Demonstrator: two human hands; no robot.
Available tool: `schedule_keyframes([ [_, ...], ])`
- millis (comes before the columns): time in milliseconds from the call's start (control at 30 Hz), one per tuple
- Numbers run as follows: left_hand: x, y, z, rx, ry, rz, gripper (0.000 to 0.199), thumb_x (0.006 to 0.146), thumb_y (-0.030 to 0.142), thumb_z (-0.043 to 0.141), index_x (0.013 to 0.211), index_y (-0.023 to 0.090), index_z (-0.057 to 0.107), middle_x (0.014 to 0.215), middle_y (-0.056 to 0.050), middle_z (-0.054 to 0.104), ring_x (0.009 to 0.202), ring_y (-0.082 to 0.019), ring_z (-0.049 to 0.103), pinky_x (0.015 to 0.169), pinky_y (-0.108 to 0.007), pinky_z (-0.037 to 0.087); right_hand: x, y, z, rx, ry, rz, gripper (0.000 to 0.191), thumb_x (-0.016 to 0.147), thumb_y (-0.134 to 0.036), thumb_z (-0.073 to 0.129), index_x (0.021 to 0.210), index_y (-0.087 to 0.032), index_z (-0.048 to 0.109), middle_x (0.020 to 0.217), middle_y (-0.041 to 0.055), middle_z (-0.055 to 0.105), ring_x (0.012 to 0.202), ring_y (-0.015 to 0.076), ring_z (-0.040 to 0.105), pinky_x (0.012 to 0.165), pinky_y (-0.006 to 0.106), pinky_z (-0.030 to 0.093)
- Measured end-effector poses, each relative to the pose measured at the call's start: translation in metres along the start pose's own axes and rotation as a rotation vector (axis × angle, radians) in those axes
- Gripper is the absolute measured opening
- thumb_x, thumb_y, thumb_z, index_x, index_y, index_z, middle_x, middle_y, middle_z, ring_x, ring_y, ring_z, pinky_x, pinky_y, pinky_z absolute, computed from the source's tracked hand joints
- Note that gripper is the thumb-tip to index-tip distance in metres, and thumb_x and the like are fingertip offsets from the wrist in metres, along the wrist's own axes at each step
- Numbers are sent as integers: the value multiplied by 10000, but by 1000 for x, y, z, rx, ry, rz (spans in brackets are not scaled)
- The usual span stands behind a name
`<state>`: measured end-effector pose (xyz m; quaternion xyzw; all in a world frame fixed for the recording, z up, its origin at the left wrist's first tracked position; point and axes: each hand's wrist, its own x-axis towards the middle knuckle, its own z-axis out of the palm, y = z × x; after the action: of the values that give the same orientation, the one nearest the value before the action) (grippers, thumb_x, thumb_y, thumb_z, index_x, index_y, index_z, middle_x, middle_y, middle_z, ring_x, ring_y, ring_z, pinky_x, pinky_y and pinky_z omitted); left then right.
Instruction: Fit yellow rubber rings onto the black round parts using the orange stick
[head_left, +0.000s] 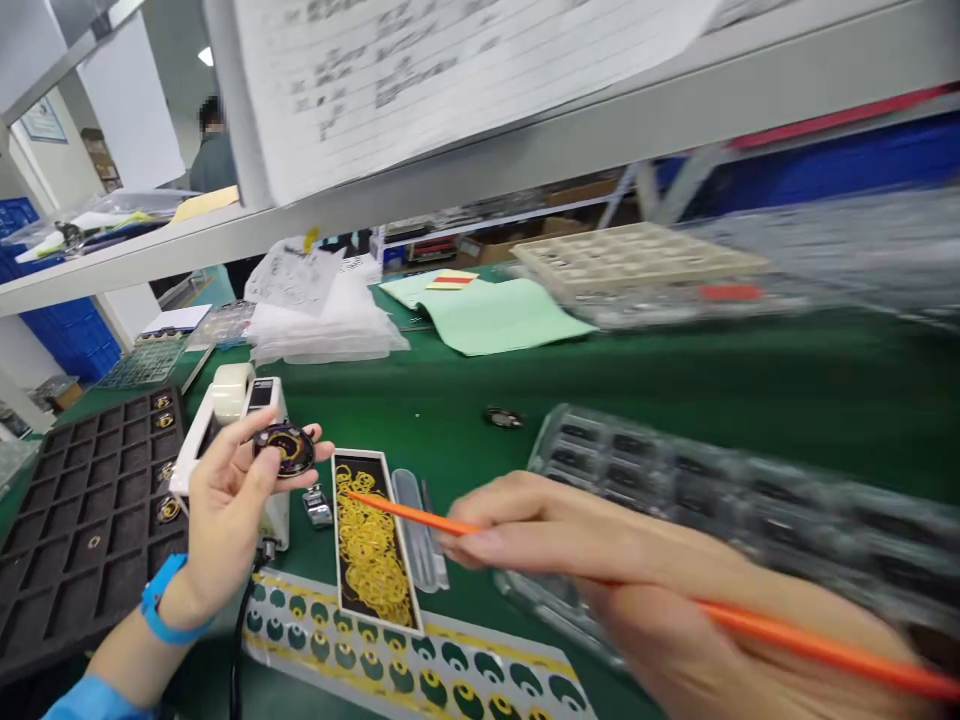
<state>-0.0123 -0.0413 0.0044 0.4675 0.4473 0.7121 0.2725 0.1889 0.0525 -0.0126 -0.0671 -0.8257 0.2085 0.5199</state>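
The left hand (223,510) holds a round black-and-gold disc (286,449), gripped at its edge between thumb and fingers in a narrow pinch. A blue wristband (166,600) encircles the left wrist. The right hand (600,570) holds an orange stick (795,635) as a pen is held, its fingers (495,525) closed narrowly around the shaft. The stick's tip extends over the top of a black card (360,475) bearing loose yellow rings (369,545); contact between tip and rings cannot be confirmed. The card lies on a green mat (450,390), between a white device (225,415) and a clear blister tray (720,510), which is blurred. A strip of round labels (405,650) lies directly below the card. A black foam tray (90,530) lies left of the left hand, with round parts in its rightmost column. A small metal clip (318,506) lies just beside the card.
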Motion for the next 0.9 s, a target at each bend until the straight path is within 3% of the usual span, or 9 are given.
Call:
schedule_keyframes([
  [100, 8, -10, 20, -98, -74, 23, 216, 910, 285, 648, 1124, 298, 673, 1075, -36, 742, 1007, -232, 703, 816, -251, 604, 11, -11, 4, 111, 95, 25, 172, 980, -213, 461, 977, -287, 616, 818, 38, 703, 731, 157, 699, 611, 207, 583],
  [167, 13, -14, 27, -135, -96, 30, 234, 921, 273, 630, 1147, 317, 672, 1103, -36, 733, 1060, -241, 681, 874, -284, 592, 14, -9, 7, 115, 151, 55, 166, 941, -147, 508, 935, -260, 629, 805, 32, 704, 724, 160, 697, 622, 215, 582],
  [333, 19, -23, 29, -154, -120, -5, 284, 922, 273, 621, 1200, 322, 654, 1184, -57, 701, 1151, -276, 629, 912, -338, 583, 17, 10, 12, 187, 136, 125, 187, 911, -108, 520, 873, -217, 668, 779, 33, 715, 703, 149, 697, 612, 203, 573],
  [500, 25, -24, 23, -183, -113, -70, 285, 889, 281, 660, 1173, 307, 672, 1135, -62, 722, 1119, -276, 646, 909, -331, 579, 17, 37, 13, 214, -23, -148, 240, 950, -94, 493, 1076, -212, 660, 937, 65, 725, 859, 128, 695, 737, 204, 575],
  [667, 31, -23, 23, -225, -88, -213, 318, 834, 271, 710, 1151, 266, 681, 1120, -77, 728, 1083, -271, 666, 835, -284, 598, 12, 52, 13, -92, -116, -421, 252, 976, -89, 427, 1115, -146, 629, 977, 105, 728, 971, 169, 675, 828, 270, 569],
  [800, 36, -29, 23, -226, -55, -282, 386, 810, 269, 723, 1186, 217, 648, 1091, -98, 734, 1090, -292, 662, 883, -349, 593, 12, 48, 16, -211, -115, -460, 211, 975, -102, 445, 1062, -121, 636, 958, 101, 743, 948, 191, 684, 788, 300, 582],
  [900, 35, -34, 24, -214, -68, -293, 418, 806, 279, 734, 1203, 208, 626, 1050, -95, 743, 1084, -301, 665, 901, -385, 590, 13, 42, 17, -124, -18, -357, 163, 936, -89, 528, 1055, -119, 637, 883, 94, 741, 873, 160, 697, 790, 263, 586],
])
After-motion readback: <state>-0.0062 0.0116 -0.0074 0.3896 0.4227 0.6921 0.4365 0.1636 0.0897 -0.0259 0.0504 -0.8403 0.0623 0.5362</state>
